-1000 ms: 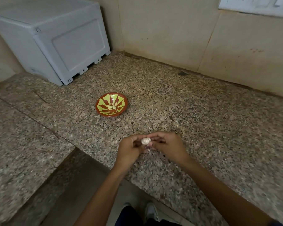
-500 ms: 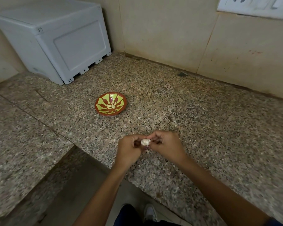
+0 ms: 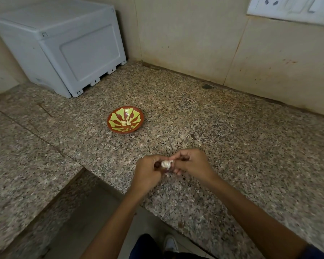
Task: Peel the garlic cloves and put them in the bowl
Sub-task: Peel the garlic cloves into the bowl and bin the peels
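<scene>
White garlic stays pinched between left hand and right hand, lower centre; both grips unchanged, peeling unfinished.

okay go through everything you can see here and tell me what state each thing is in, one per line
Left hand: grips the garlic.
Right hand: pinches the garlic.
White papery garlic: held above the counter, skin partly on.
Red bowl with yellow-green pattern: upright on the counter, a few peeled cloves inside.
Grey plastic box: closed.

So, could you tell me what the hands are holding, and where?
The garlic, pinched between both hands: left hand on its left side, right hand on its right.
</scene>
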